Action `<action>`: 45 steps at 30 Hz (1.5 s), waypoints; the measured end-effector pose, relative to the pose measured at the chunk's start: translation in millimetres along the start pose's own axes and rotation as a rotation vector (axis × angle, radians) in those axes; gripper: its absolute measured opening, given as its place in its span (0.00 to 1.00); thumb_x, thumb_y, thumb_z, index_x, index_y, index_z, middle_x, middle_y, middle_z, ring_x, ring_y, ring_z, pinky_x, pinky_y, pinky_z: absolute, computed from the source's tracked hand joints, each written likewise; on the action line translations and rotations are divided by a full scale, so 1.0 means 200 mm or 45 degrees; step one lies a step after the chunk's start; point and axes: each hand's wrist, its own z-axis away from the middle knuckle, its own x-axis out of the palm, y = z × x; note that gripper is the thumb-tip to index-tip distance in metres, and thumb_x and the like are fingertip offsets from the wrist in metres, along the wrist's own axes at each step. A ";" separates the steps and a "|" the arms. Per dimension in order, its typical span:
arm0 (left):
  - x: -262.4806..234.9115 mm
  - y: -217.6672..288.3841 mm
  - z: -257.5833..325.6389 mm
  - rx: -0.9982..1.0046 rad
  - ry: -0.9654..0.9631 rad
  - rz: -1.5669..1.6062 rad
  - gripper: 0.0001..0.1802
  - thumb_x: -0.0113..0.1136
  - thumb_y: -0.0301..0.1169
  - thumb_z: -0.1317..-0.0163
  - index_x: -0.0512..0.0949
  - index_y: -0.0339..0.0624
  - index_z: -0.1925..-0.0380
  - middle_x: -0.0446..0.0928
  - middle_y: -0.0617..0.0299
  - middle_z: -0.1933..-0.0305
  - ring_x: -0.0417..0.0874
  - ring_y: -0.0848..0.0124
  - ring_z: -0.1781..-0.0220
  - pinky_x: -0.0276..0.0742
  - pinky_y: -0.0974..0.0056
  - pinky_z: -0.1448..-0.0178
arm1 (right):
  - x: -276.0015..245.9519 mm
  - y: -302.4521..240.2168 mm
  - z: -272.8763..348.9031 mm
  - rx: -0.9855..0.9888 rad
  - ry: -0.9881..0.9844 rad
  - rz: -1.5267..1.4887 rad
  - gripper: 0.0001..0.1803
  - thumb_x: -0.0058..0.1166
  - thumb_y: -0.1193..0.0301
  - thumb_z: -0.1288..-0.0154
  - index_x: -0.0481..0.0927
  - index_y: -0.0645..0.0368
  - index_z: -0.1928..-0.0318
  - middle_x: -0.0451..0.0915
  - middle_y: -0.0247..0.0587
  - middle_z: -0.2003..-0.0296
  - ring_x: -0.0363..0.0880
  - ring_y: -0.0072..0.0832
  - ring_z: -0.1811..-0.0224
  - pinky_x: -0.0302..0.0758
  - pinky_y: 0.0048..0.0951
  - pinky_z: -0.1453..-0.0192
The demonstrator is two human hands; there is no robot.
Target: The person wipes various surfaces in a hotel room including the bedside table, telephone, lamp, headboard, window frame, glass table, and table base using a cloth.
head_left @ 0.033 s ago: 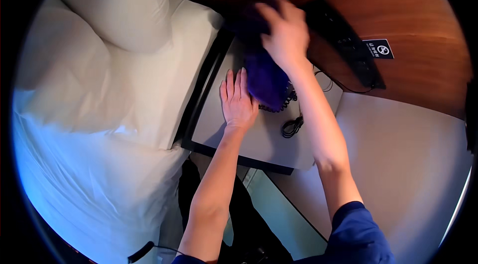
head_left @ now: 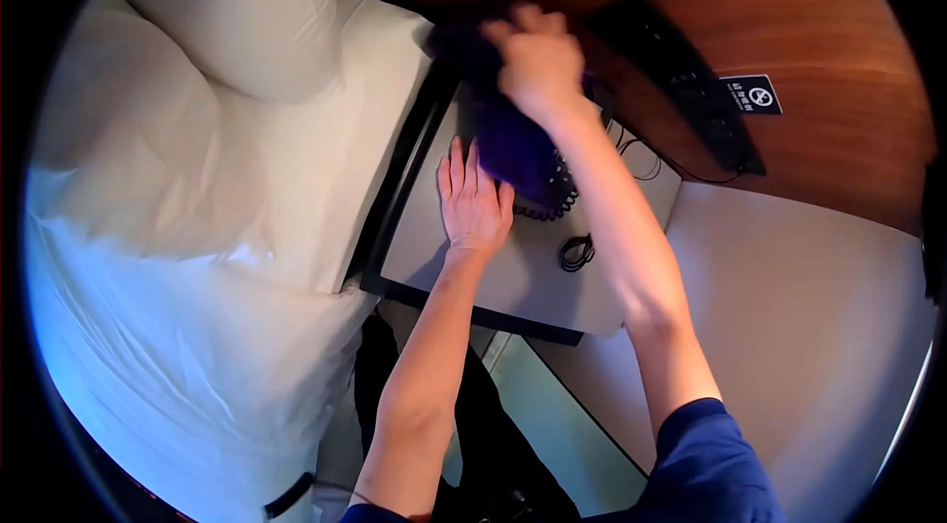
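Note:
A dark purple cloth (head_left: pixel 513 143) lies draped over a black desk telephone, whose keypad edge and coiled cord (head_left: pixel 547 211) show at its near right side. My right hand (head_left: pixel 541 69) is closed on the cloth's upper part, with its fingertips smeared by motion. Flat on the grey bedside tabletop (head_left: pixel 414 252) rests my left hand (head_left: pixel 473 207), fingers stretched out, up against the near left side of the cloth and phone. Most of the telephone is hidden under the cloth.
A bundled black cable (head_left: pixel 576 253) lies right of the phone. Along the wooden wall (head_left: pixel 819 30) runs a black socket panel (head_left: pixel 681 79), a small sign (head_left: pixel 752 95) beside it. White bedding (head_left: pixel 256 178) and pillows (head_left: pixel 237 10) fill the left. A lower pale surface (head_left: pixel 789 306) extends right.
My right hand has moved left, drawing the purple cloth leftward. More of the phone's keypad edge shows now. My left hand stays in place.

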 end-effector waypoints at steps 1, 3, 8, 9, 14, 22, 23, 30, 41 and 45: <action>-0.02 0.00 -0.01 0.005 0.066 0.049 0.27 0.52 0.33 0.42 0.64 0.30 0.44 0.64 0.41 0.41 0.55 0.48 0.32 0.48 0.47 0.31 | 0.10 -0.12 0.01 -0.066 -0.242 0.060 0.24 0.55 0.75 0.57 0.80 0.48 0.53 0.75 0.46 0.54 0.74 0.43 0.51 0.75 0.39 0.51; -0.01 -0.08 0.06 -0.209 0.003 0.262 0.24 0.54 0.31 0.45 0.66 0.29 0.49 0.67 0.39 0.47 0.61 0.42 0.38 0.51 0.45 0.32 | 0.10 -0.26 0.07 -0.158 -0.506 -0.155 0.23 0.55 0.73 0.57 0.80 0.48 0.54 0.76 0.44 0.58 0.75 0.43 0.53 0.74 0.40 0.52; -0.14 -0.37 0.27 -0.325 0.351 0.852 0.12 0.52 0.16 0.50 0.75 0.34 0.63 0.77 0.51 0.64 0.78 0.59 0.59 0.75 0.60 0.52 | -0.29 -0.16 0.56 0.165 -0.250 -0.877 0.26 0.59 0.70 0.61 0.78 0.50 0.54 0.75 0.45 0.63 0.77 0.46 0.62 0.76 0.39 0.59; -0.16 -0.36 0.25 -0.478 0.358 0.953 0.12 0.51 0.14 0.48 0.76 0.34 0.63 0.77 0.54 0.65 0.78 0.66 0.60 0.74 0.64 0.54 | -0.30 -0.11 0.70 0.243 -0.186 -1.038 0.27 0.59 0.71 0.61 0.78 0.54 0.53 0.76 0.46 0.61 0.79 0.45 0.60 0.76 0.37 0.55; -0.23 -0.08 -0.23 -0.587 -0.228 0.841 0.40 0.70 0.41 0.54 0.66 0.37 0.42 0.75 0.50 0.51 0.78 0.64 0.50 0.74 0.63 0.50 | -0.15 -0.26 1.25 0.288 -0.068 -1.001 0.31 0.64 0.71 0.60 0.76 0.54 0.48 0.68 0.53 0.44 0.68 0.51 0.43 0.68 0.43 0.41; -0.10 0.06 -0.36 -0.406 -0.354 0.354 0.42 0.72 0.44 0.58 0.67 0.42 0.42 0.73 0.46 0.49 0.73 0.49 0.46 0.70 0.54 0.42 | 0.32 -0.67 0.88 -0.056 -0.026 -0.607 0.39 0.63 0.64 0.52 0.66 0.44 0.37 0.58 0.53 0.37 0.59 0.54 0.38 0.58 0.49 0.35; -0.09 0.12 -0.37 -0.359 -0.343 0.295 0.40 0.71 0.43 0.56 0.67 0.40 0.42 0.73 0.46 0.49 0.72 0.48 0.46 0.69 0.54 0.41 | 0.42 -0.67 0.77 0.099 0.029 -0.760 0.42 0.63 0.65 0.53 0.61 0.44 0.35 0.55 0.55 0.36 0.57 0.55 0.37 0.56 0.49 0.34; -0.46 0.20 -0.15 -0.032 0.295 0.108 0.21 0.62 0.31 0.48 0.74 0.39 0.53 0.73 0.51 0.50 0.71 0.52 0.46 0.69 0.52 0.44 | 0.30 -0.65 0.49 0.424 0.032 -0.427 0.29 0.59 0.67 0.49 0.67 0.53 0.44 0.64 0.53 0.46 0.66 0.47 0.46 0.68 0.36 0.43; -0.32 0.03 0.05 -0.007 0.126 0.386 0.12 0.63 0.26 0.49 0.77 0.39 0.62 0.75 0.57 0.57 0.73 0.58 0.52 0.72 0.59 0.51 | 0.22 -0.18 1.96 0.568 -0.097 -0.455 0.37 0.73 0.67 0.73 0.79 0.46 0.52 0.68 0.52 0.47 0.68 0.48 0.48 0.68 0.44 0.46; -0.16 0.09 -0.13 -0.348 0.067 0.374 0.31 0.70 0.37 0.53 0.69 0.38 0.49 0.69 0.48 0.50 0.72 0.53 0.50 0.71 0.55 0.48 | 0.14 0.01 2.17 1.167 0.181 -0.744 0.29 0.60 0.76 0.56 0.74 0.56 0.47 0.64 0.51 0.46 0.67 0.43 0.44 0.67 0.38 0.41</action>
